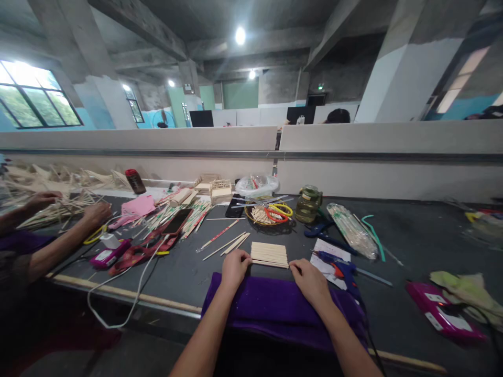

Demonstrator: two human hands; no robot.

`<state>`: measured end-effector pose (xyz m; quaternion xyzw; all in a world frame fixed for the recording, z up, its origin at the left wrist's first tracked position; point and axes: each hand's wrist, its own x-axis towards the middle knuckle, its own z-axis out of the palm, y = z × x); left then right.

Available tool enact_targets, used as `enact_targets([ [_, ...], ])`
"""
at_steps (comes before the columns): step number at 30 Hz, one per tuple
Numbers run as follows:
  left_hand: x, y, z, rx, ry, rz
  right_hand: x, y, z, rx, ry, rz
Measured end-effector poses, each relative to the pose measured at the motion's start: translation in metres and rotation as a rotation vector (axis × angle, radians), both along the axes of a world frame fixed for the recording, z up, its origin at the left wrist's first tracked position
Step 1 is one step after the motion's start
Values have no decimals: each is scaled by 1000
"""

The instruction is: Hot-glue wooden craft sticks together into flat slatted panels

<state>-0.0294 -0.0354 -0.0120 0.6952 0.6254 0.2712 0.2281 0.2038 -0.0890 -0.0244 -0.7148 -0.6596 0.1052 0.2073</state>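
A small flat panel of pale wooden sticks [269, 251], laid side by side, lies on the dark table in front of me. At its near edge is a single wooden stick [270, 264]. My left hand [236, 269] pinches the left end of this stick, and my right hand [310, 283] pinches the right end, fingers closed. Under my wrists a folded purple cloth [271, 303] covers the table edge. Several loose sticks [236, 243] lie just beyond my left hand. To the right, a blue glue gun [340, 267] rests on a sheet of paper [324, 264].
Behind the panel stand a basket of short sticks [263, 214] with scissors [281, 211] on it, and a glass jar [308, 203]. A bagged stick bundle [351, 230] and a magenta power strip [444, 311] lie right. At left, a co-worker's arms [65, 235] handle stick frames.
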Motion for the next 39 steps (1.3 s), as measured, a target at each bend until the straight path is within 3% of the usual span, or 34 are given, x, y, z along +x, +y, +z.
enact_targets([
  [27,-1,-4,4,11,57,-11,0,-3,2,-3,-9,24],
  [39,-3,0,-7,93,-13,8,2,0,-5,24,27,-2],
])
